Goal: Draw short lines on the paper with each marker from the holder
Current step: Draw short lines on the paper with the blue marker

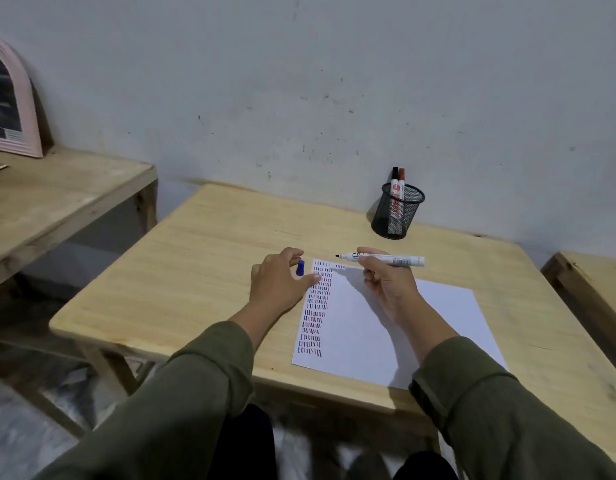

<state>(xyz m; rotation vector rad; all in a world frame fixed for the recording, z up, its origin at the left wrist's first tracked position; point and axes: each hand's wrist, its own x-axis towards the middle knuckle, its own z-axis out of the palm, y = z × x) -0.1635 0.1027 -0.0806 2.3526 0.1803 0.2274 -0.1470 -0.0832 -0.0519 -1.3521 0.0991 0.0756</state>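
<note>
The surface is pale, smooth wood with rounded corners and faint grain. A white sheet of paper lies flat on it, matte, its near right corner cut off by the right sleeve. Short strokes in blue, red and black fill a narrow column along the paper's left edge; a few more sit at the top edge. Individual strokes are too small to count.

The right hand is closed on an uncapped marker, a white cylindrical barrel held level above the top of the paper, dark tip pointing left. Printing on the barrel is illegible.

The left hand rests on the surface just beside the paper's left edge, fingers curled loosely around a small blue cap. Whether the fingers touch the cap cannot be determined.

A black wire-mesh holder, round and open-topped, stands well behind the paper near the grey scuffed wall. Two capped markers stand in it, one with a red cap, one with a black cap; their lower barrels show only dimly through the mesh.

Both sleeves are olive cloth.
</note>
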